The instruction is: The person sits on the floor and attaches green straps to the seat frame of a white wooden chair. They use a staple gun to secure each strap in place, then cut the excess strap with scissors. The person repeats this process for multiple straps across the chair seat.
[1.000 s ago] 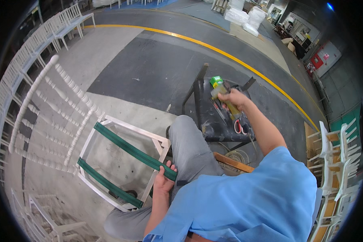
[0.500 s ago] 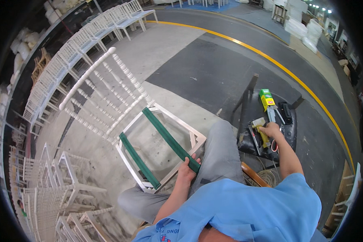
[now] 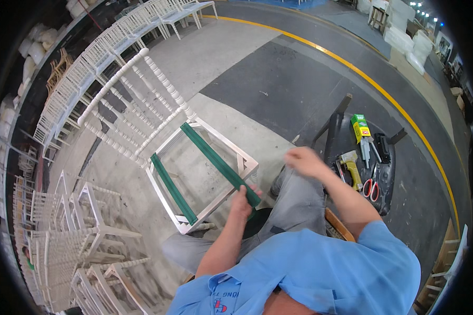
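Note:
A white chair frame with a turned-spindle back (image 3: 136, 100) stands tilted in front of me. Two green webbing straps cross its bare seat opening: one (image 3: 173, 189) on the left, another (image 3: 213, 152) on the right. My left hand (image 3: 242, 202) grips the right strap's loose near end at the front rail. Over my right knee is my right hand (image 3: 306, 161), slightly blurred, its fingers curled; whatever they hold, if anything, is hidden. To its right, a yellow-handled tool (image 3: 354, 170) and red-handled scissors (image 3: 371, 190) lie on a black padded seat (image 3: 386, 178).
A green-and-yellow box (image 3: 359, 126) and a black tool (image 3: 382, 147) also lie on the black seat, whose dark legs stick up behind. White chair frames (image 3: 97, 226) crowd the left, and a row of white chairs (image 3: 100, 52) runs behind. A yellow line (image 3: 347, 63) curves across the floor.
My right hand has left the yellow-handled tool and moved left over my knee. The tool stays on the black seat. My left hand keeps its grip on the strap; the view has shifted slightly.

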`<state>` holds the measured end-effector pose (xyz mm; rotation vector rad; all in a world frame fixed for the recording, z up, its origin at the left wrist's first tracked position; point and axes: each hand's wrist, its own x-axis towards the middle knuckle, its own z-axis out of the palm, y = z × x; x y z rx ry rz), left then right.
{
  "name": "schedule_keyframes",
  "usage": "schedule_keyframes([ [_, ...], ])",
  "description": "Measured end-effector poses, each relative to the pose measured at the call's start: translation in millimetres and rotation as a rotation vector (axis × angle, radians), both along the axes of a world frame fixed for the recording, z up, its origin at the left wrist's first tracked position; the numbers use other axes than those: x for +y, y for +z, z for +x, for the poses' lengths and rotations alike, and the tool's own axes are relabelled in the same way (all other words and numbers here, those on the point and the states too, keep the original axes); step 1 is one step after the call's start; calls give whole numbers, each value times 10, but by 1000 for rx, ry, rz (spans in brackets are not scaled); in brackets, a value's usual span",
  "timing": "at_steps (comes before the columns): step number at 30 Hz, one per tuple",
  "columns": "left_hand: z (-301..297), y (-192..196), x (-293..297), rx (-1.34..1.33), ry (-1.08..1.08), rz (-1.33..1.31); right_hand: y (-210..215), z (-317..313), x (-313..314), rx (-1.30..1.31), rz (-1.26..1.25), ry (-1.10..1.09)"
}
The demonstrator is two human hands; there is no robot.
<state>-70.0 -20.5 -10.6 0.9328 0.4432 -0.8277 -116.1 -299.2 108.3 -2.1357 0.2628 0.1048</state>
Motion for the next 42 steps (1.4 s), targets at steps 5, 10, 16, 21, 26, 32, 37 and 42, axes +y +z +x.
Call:
schedule_keyframes([
  [5, -360, -9, -534, -44, -125, -29, -714, 746, 842, 691, 328, 99],
  [10, -59, 35, -57, -202, -447, 534, -1174, 848, 1283, 704, 251, 216],
  [16, 502, 240, 162, -1293, -475, 1406, -1816, 835, 1183, 673, -255, 370],
  [21, 833, 244, -135, -1121, -880, 1258, -2098, 1019, 969, 672, -466, 492],
  [26, 844, 77, 86, -1047, -930, 1368, -1936, 1046, 1206, 614, -141, 359],
  [32, 823, 18, 2, -1125, -809, 1388, -1850, 884, 1082, 1040, 980, -569],
  [37, 776, 4, -99, -1157, -781, 1448, -1824, 883, 1372, 861, 1829, -785],
  [42, 791, -34, -65, -1091, -787, 1469, -1866, 1028, 1538, 747, 1887, -1057],
])
